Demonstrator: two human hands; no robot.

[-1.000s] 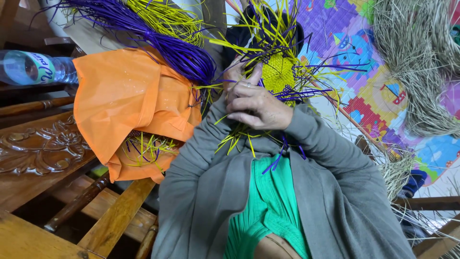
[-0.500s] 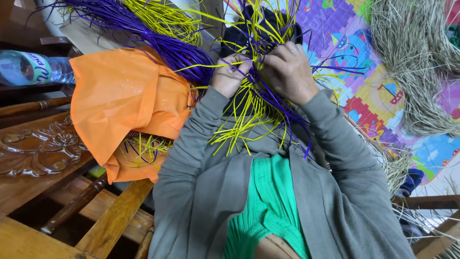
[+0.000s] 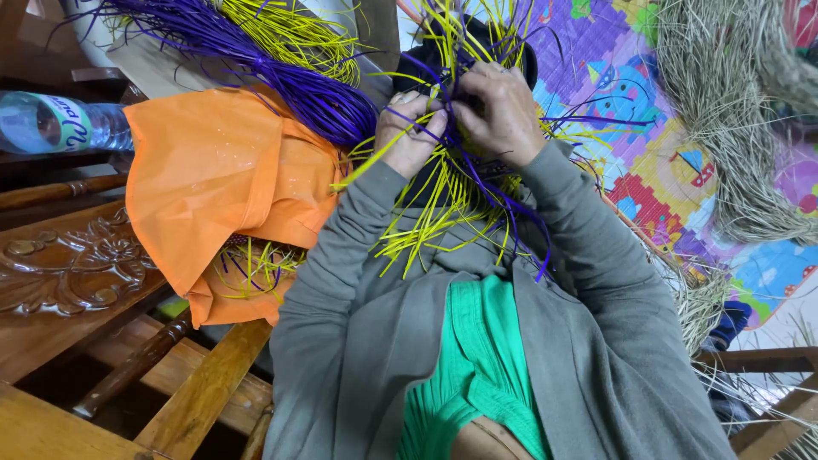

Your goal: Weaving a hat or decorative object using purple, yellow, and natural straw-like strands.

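A half-woven piece of yellow and purple straw hangs in front of my chest, its loose ends fanning down and out. My left hand pinches strands at its upper left. My right hand, a ring on one finger, grips the strands just to the right, fingertips nearly touching the left hand. Both grey sleeves reach up from below. The woven middle is hidden behind my hands.
A bundle of purple straw and yellow straw lies on an orange bag at the left. A plastic water bottle rests on carved wooden furniture. Dry natural grass is piled on a colourful mat at right.
A second ago my right hand covered the left below the yellow woven patch. Both hands have since risen and separated, turning the piece so its loose ends hang down.
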